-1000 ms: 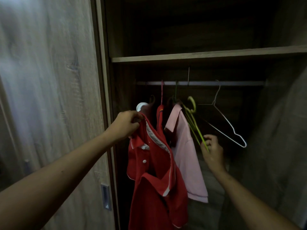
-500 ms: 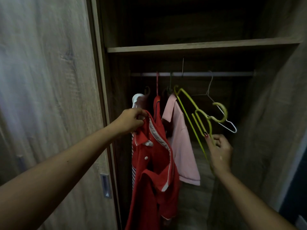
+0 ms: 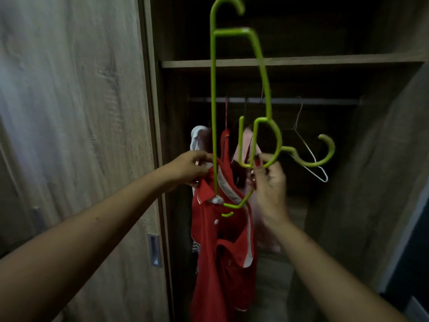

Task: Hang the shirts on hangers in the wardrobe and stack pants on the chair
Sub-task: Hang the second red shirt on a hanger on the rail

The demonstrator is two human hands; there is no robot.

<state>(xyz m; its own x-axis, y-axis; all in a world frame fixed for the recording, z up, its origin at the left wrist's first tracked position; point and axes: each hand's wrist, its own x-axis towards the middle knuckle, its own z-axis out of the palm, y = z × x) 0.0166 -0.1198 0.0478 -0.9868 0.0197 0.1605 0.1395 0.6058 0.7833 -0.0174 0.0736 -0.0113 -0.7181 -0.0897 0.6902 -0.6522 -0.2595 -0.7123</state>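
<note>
Your left hand (image 3: 189, 167) grips the red shirt (image 3: 222, 252) by its collar; your right hand (image 3: 270, 184) pinches the green hanger (image 3: 213, 89), raised in front of the shirt. Behind: pink shirt (image 3: 264, 242), white wire hanger (image 3: 324, 177) on rail (image 3: 325, 101). Shelf (image 3: 325, 61) above; wood-grain door (image 3: 69, 135) left.

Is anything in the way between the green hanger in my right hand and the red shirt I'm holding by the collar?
Nothing visible. The green hanger, gripped by the right hand, overlaps the collar of the red shirt that the left hand holds. The pink shirt hangs behind them, not between.
</note>
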